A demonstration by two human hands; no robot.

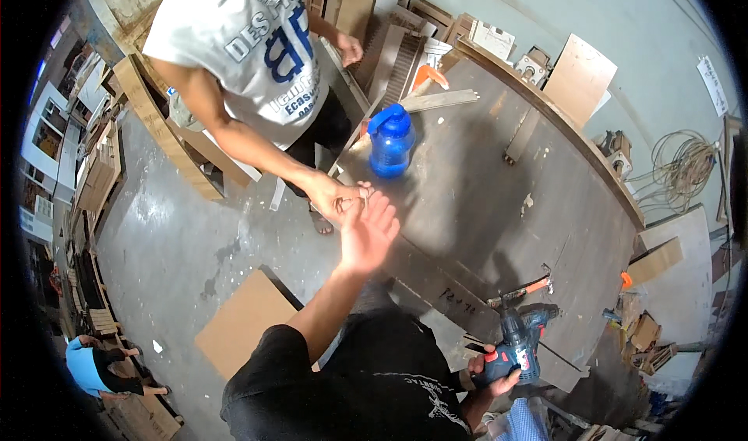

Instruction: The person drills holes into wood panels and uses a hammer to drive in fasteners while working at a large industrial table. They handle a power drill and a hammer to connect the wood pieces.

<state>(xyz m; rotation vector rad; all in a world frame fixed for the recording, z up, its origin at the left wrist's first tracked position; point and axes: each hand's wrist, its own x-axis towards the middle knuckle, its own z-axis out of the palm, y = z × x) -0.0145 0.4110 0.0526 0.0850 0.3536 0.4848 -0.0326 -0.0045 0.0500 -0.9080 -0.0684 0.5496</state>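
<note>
My left hand [369, 237] reaches out over the near left edge of the table, palm up with the fingers stretched. A co-worker's hand [330, 195] meets it at the fingertips, its fingers pinched together. Something small may be between the two hands, but I cannot make it out. Down at the lower right, my right hand [499, 380] is wrapped round a dark cordless drill [516, 354] with red accents, beside the table's near edge. An orange-handled tool [536, 286] lies on the tabletop just beyond the drill.
On the brown table [467, 207] stand a blue water jug [391, 146] and a wooden strip [442, 100]. The co-worker [249, 59] stands at the far left. A brown board [245, 324] lies on the floor. Wood scraps [389, 51] lean behind; a coiled cable [682, 168] hangs right.
</note>
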